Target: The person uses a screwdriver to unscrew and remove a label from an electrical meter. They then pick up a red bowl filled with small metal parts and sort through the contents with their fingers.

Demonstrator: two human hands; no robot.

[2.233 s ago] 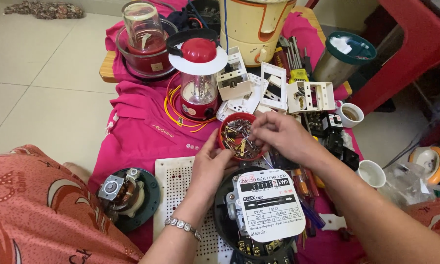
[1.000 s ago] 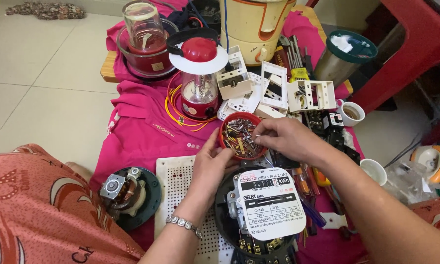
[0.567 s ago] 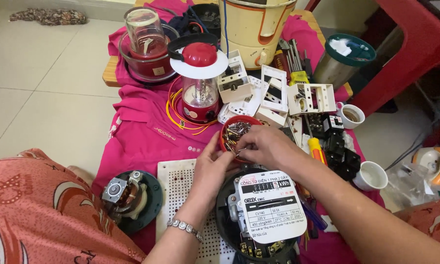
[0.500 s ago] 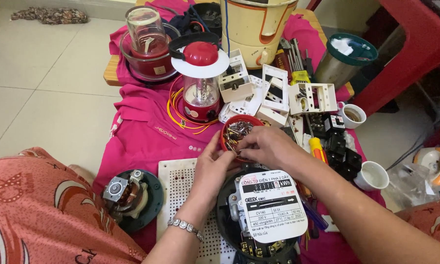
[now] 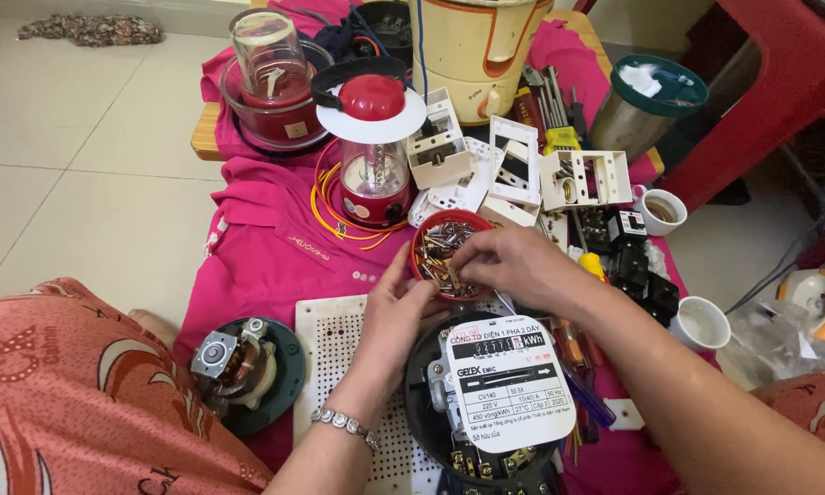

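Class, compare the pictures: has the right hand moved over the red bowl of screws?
Yes. The right hand has shifted left across the red bowl, toward the left hand.

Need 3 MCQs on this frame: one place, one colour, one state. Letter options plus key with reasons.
1. Where is the red bowl of screws?
A. beyond the electric meter
B. on the bare floor
C. inside the steel pot

2. What colour is the cloth under the parts?
A. green
B. pink
C. white

3. What is the right hand doing?
A. resting flat on the floor
B. holding a cup
C. pinching a small part over the bowl

Key: A, the bowl sits past the meter; B, the cloth is pink; C, fingertips grip a small part while the left hand touches the rim.
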